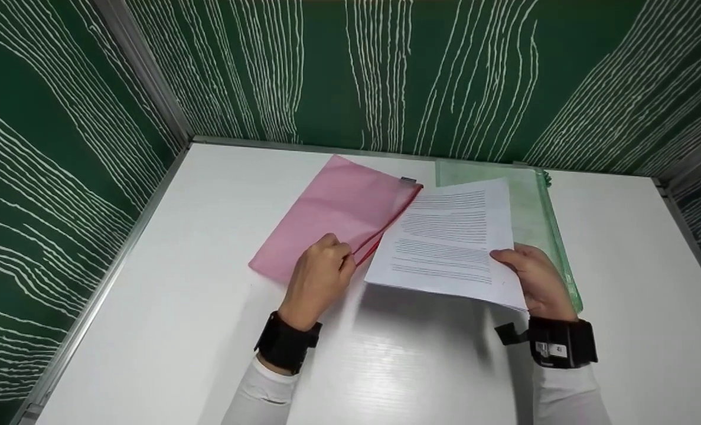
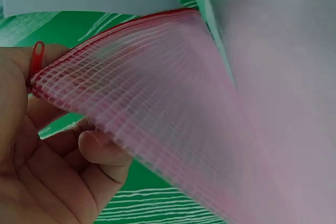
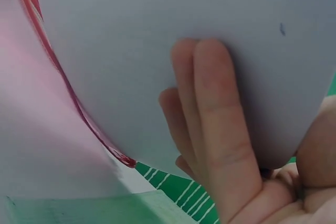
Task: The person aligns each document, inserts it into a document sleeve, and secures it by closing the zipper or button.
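Note:
A pink mesh zipper pouch (image 1: 344,212) lies slanted on the table, its red-edged mouth facing right. My left hand (image 1: 320,274) pinches that edge near the front corner; in the left wrist view the red zipper pull (image 2: 37,56) stands by the fingers. Printed paper sheets (image 1: 444,236) are held in my right hand (image 1: 536,280), thumb on top and fingers flat beneath, as the right wrist view shows. The sheets' left edge lies along the pouch's mouth; whether any part is inside I cannot tell. In the left wrist view the pouch's mesh (image 2: 157,87) is stretched out.
A green zipper pouch (image 1: 533,206) lies on the white table (image 1: 167,236) at the back right, partly beneath the sheets and my right hand. Green walls (image 1: 326,71) with white wavy lines rise behind the table and at both sides.

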`<state>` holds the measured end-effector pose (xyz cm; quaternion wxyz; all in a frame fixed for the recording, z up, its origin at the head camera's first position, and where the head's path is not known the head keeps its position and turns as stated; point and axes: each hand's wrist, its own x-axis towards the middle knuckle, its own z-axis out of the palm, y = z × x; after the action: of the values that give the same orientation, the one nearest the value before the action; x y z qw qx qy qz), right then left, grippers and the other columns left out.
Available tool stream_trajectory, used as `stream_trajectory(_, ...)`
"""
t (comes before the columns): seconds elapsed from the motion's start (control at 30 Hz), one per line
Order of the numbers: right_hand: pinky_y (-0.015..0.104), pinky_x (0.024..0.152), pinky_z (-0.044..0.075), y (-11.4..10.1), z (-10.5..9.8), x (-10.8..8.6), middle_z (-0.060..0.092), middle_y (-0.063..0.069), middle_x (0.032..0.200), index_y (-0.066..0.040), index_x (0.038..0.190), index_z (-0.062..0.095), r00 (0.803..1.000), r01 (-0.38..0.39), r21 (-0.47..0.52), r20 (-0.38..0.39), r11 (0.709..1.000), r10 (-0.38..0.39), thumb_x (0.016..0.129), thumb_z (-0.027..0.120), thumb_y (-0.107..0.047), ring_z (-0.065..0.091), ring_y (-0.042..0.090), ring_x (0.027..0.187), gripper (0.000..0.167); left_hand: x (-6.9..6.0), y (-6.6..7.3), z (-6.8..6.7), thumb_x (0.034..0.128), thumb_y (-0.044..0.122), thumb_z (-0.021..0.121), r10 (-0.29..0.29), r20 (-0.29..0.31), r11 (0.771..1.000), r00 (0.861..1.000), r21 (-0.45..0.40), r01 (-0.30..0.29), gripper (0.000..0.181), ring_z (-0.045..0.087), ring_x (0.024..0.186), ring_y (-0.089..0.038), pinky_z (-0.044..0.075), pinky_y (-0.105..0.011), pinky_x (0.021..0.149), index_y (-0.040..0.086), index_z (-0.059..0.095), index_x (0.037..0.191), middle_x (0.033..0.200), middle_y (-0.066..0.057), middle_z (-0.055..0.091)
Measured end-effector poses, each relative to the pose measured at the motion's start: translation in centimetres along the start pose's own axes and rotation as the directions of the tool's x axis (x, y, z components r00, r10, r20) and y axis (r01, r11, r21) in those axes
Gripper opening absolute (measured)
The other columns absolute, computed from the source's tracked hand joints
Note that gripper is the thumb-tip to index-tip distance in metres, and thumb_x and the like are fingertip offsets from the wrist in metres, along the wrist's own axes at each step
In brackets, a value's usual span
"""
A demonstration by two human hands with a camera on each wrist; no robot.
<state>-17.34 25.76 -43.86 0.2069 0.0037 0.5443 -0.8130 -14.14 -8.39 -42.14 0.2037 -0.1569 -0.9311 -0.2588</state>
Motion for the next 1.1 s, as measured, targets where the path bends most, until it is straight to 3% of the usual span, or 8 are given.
stream_trajectory(0.2, 0.032, 0.066, 0.054, 0.6, 1.2, 0.5, 0.066, 0.011, 0.106, 0.011, 0.132, 0.029, 0.998, 0.001, -0.042, -0.062, 0.999, -0.004, 0.095, 0.045, -0.01, 0.067, 0.023, 0.09, 0.045, 0.0, 0.1, -0.5, 0.0808, 0.007, 0.06, -0.063, 0.087, 0.994, 0.994, -0.085, 0.071, 0.019, 0.042, 0.055, -0.009, 0.033, -0.02, 0.049, 0.01, 0.066, 0.063, 0.057, 0.002, 0.043)
stream_trajectory(0.33, 0.033, 0.067, 0.054, 0.9, 1.8, 0.6, 0.067, 0.009, 0.104, 0.012, 0.131, 0.03, 0.995, 0.005, -0.055, -0.102, 0.998, -0.01, 0.095, 0.045, -0.01, 0.066, 0.022, 0.09, 0.045, 0.0, -0.1, -0.7, 0.0814, 0.007, 0.061, -0.088, 0.16, 0.983, 0.983, -0.148, 0.112, 0.02, 0.043, 0.057, -0.01, 0.035, -0.02, 0.051, 0.01, 0.066, 0.063, 0.057, 0.002, 0.047)
stream_trajectory(0.6, 0.035, 0.068, 0.054, 1.5, 2.5, 0.8, 0.065, 0.01, 0.108, 0.012, 0.133, 0.029, 0.994, 0.032, -0.03, -0.106, 0.999, -0.035, 0.095, 0.042, -0.007, 0.066, 0.022, 0.092, 0.044, 0.0, -0.2, -0.9, 0.0803, 0.0, 0.052, -0.064, 0.237, 0.977, 0.969, -0.184, 0.109, 0.019, 0.046, 0.06, -0.009, 0.038, -0.019, 0.052, 0.006, 0.07, 0.08, 0.066, 0.001, 0.053)
stream_trajectory(0.73, 0.034, 0.068, 0.055, 1.6, 2.8, 0.9, 0.065, 0.01, 0.108, 0.012, 0.132, 0.03, 0.992, 0.04, -0.059, -0.121, 0.997, -0.047, 0.095, 0.042, -0.007, 0.066, 0.021, 0.092, 0.044, 0.0, 0.0, -1.0, 0.0789, -0.001, 0.051, -0.051, 0.245, 0.983, 0.968, -0.157, 0.091, 0.021, 0.041, 0.059, -0.009, 0.034, -0.018, 0.05, 0.006, 0.07, 0.083, 0.064, 0.001, 0.048)
stream_trajectory(1.1, 0.034, 0.068, 0.055, 1.3, 4.0, 0.7, 0.066, 0.008, 0.106, 0.011, 0.13, 0.034, 0.982, 0.039, -0.123, -0.178, 0.992, -0.061, 0.095, 0.041, -0.008, 0.066, 0.021, 0.091, 0.041, -0.4, 1.3, -0.5, 0.0716, -0.005, 0.06, -0.022, 0.21, 1.0, 0.978, 0.009, 0.021, 0.009, 0.042, 0.055, -0.009, 0.036, -0.02, 0.048, 0.002, 0.064, 0.067, 0.06, -0.002, 0.048)
